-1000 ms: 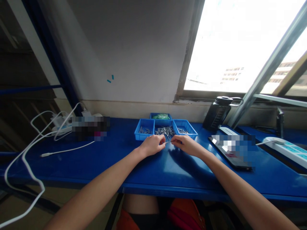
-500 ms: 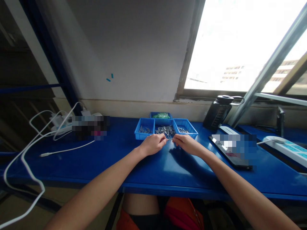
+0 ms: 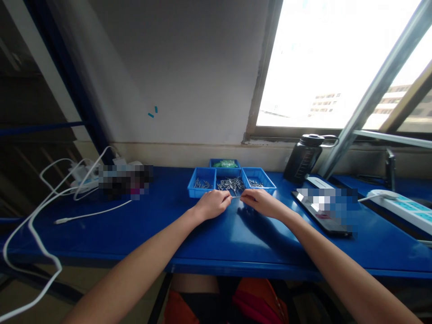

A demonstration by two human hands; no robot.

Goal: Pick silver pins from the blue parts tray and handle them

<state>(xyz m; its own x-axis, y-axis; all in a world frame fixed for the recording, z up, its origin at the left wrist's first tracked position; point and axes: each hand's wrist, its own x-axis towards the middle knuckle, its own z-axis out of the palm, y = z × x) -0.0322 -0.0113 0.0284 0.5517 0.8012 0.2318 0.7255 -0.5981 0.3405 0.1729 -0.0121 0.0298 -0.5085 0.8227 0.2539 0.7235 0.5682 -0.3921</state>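
Just in front of a cluster of blue bins, midway along the worktop (image 3: pixel 148 225), the person's two hands are meeting over a thin metal piece (image 3: pixel 236 196). The left hand (image 3: pixel 213 203) is pinching one end between thumb and fingers, and the right hand (image 3: pixel 258 201) is gripping the other, so both are clamped on it while its middle is showing across the narrow gap. The piece is lying roughly parallel to the worktop's front edge, though closer to the back one. The fingertips are too small for me to make out exactly how they are pressing.

Beyond the hands, the middle bin (image 3: pixel 229 172) is holding a heap of slim metal pins (image 3: pixel 231 185); the left bin (image 3: pixel 197 193) and the right bin (image 3: pixel 254 173) are carrying smaller scatterings. A rear bin (image 3: pixel 214 161), nearest the worktop's back edge, is holding green packets (image 3: pixel 225 164).

Toward the back right corner a black bottle (image 3: pixel 303 157) is standing upright, with a dark flat device (image 3: pixel 308 208) lying nearer the front edge, partly pixelated. A white power strip (image 3: pixel 400 211) is sitting farther right. White cables (image 3: pixel 33 225) are looping over the worktop's left end and drooping past its front edge.
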